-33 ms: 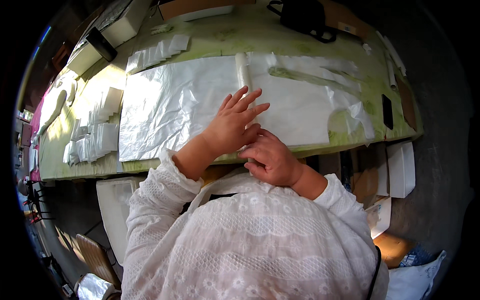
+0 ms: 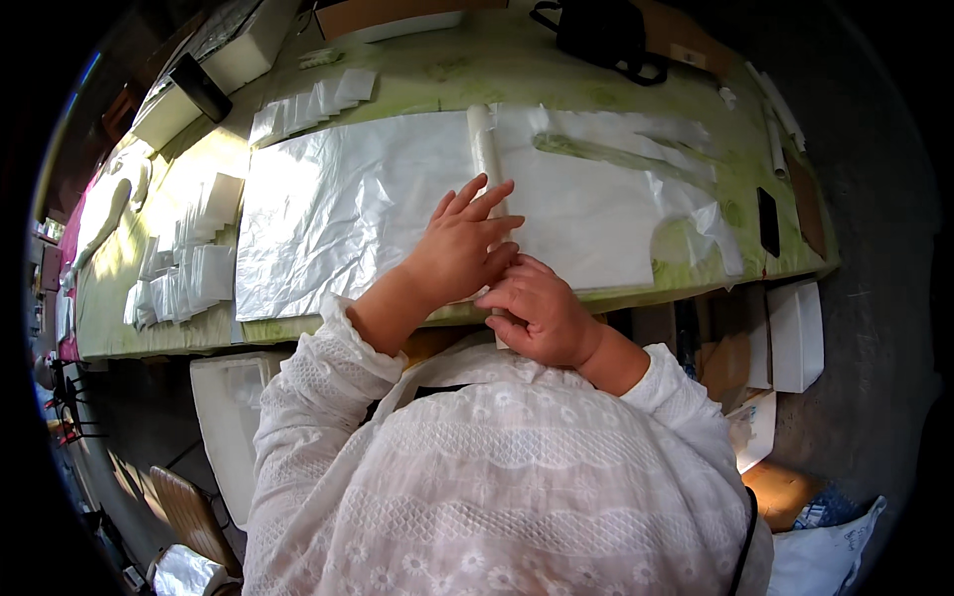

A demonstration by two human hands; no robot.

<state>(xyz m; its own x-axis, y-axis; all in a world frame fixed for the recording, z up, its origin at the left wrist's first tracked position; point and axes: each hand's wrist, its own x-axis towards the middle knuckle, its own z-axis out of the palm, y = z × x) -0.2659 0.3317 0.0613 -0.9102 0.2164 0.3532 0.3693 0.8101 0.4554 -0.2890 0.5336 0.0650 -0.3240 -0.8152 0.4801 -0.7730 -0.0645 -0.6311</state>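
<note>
White plastic sheeting [image 2: 358, 199] is spread flat across a green-stained table [image 2: 596, 74], with a thin rolled tube [image 2: 484, 149] lying over its middle. The left hand [image 2: 462, 248] is laid open on the sheet, fingers stretched and pressed against the roll's near part. The right hand [image 2: 537, 313] is curled at the table's near edge, closed around the roll's lower end, touching the left hand. Stacks of folded white pieces [image 2: 189, 278] are seen to the left, and a black bag [image 2: 601, 35] at the far edge.
</note>
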